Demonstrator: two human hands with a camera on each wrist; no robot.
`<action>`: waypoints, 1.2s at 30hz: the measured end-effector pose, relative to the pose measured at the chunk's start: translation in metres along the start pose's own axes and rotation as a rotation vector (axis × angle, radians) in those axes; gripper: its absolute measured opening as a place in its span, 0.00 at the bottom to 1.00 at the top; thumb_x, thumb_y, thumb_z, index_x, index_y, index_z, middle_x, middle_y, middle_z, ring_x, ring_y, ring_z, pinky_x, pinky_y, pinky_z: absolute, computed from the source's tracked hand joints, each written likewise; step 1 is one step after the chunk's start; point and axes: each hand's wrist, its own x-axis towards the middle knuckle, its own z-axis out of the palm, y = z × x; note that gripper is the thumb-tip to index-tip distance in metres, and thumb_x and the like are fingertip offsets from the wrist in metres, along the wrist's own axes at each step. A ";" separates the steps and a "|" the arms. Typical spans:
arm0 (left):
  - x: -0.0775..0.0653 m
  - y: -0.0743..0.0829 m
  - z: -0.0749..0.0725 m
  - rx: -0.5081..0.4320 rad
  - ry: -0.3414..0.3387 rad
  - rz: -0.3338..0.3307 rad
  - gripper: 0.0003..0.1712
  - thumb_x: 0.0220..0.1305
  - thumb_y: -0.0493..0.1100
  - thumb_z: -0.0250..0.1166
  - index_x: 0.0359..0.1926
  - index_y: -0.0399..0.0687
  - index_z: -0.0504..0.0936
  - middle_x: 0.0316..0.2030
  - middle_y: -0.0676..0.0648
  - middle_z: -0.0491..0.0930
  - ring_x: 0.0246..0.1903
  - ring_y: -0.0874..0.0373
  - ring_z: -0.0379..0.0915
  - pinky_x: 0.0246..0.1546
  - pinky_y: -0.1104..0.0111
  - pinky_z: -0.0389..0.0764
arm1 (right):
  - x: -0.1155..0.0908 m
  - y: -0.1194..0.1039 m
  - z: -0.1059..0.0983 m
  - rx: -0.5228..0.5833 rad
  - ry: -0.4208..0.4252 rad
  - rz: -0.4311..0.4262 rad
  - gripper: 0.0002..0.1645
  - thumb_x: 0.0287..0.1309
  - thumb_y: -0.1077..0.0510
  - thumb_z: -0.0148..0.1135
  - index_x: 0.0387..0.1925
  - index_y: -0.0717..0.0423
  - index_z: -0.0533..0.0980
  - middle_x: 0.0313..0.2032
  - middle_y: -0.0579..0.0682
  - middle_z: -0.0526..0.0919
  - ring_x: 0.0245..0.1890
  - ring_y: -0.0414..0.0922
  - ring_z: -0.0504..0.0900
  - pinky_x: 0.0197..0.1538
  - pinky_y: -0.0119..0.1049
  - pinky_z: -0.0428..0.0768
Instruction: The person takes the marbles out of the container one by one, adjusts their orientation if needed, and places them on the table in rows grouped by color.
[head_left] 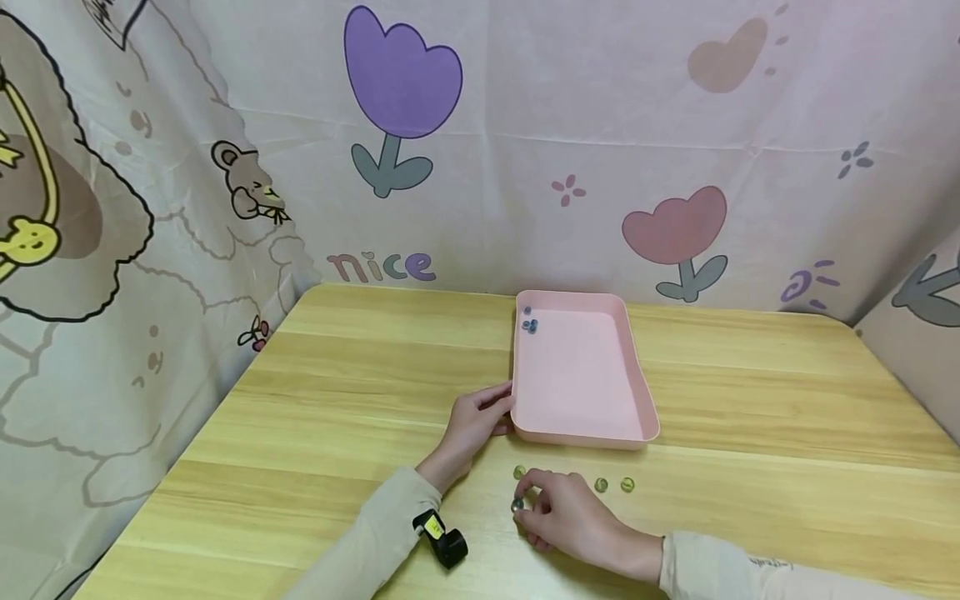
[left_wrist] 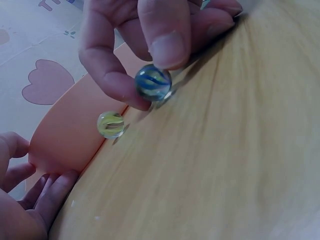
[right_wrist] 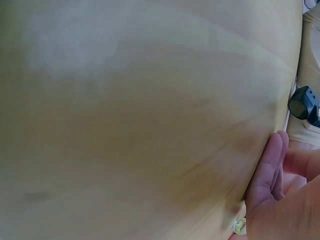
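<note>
My right hand (head_left: 566,512) pinches a blue-streaked glass marble (left_wrist: 153,83) between thumb and forefinger, close over the tabletop in front of the tray. The left wrist view shows that marble at the fingertips, with a yellow-streaked marble (left_wrist: 111,124) lying beside them. My left hand (head_left: 472,425) touches the near left side of the shallow pink tray (head_left: 581,442), its fingertips against the outer wall. Several blue marbles (head_left: 530,326) sit inside the tray at its far left corner. In the right wrist view my right hand (right_wrist: 280,192) shows only partly, and its held marble is hidden.
Two more yellow-green marbles, a nearer one (head_left: 602,484) and one farther right (head_left: 627,484), lie on the wooden table (head_left: 360,367) behind my right hand. A printed cloth (head_left: 525,100) hangs behind the table. A black camera (head_left: 442,540) is strapped at my left wrist.
</note>
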 end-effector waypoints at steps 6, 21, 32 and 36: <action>0.000 0.001 0.001 0.005 0.010 -0.002 0.22 0.69 0.41 0.60 0.61 0.38 0.76 0.55 0.37 0.77 0.39 0.54 0.80 0.40 0.66 0.84 | -0.002 -0.001 -0.003 -0.032 -0.007 -0.004 0.09 0.57 0.64 0.65 0.40 0.59 0.77 0.15 0.39 0.78 0.14 0.35 0.77 0.18 0.28 0.77; 0.002 0.001 0.001 0.011 0.019 -0.017 0.22 0.69 0.40 0.60 0.62 0.38 0.74 0.56 0.36 0.76 0.39 0.53 0.80 0.40 0.64 0.84 | -0.017 -0.005 -0.012 -0.184 -0.028 -0.004 0.11 0.55 0.60 0.68 0.40 0.56 0.75 0.19 0.35 0.77 0.20 0.31 0.72 0.24 0.28 0.73; 0.001 0.000 0.000 0.004 0.015 0.002 0.22 0.69 0.39 0.60 0.61 0.35 0.74 0.55 0.34 0.76 0.36 0.54 0.80 0.39 0.65 0.84 | -0.002 -0.037 -0.057 -0.294 -0.044 -0.141 0.05 0.56 0.63 0.66 0.35 0.58 0.78 0.23 0.36 0.75 0.24 0.32 0.72 0.27 0.29 0.76; 0.000 0.001 0.001 0.006 0.021 0.002 0.22 0.68 0.39 0.61 0.61 0.36 0.75 0.55 0.35 0.77 0.37 0.53 0.81 0.38 0.65 0.84 | 0.008 -0.042 -0.074 -0.295 0.013 -0.161 0.05 0.57 0.62 0.65 0.35 0.59 0.78 0.22 0.37 0.75 0.22 0.32 0.72 0.25 0.29 0.77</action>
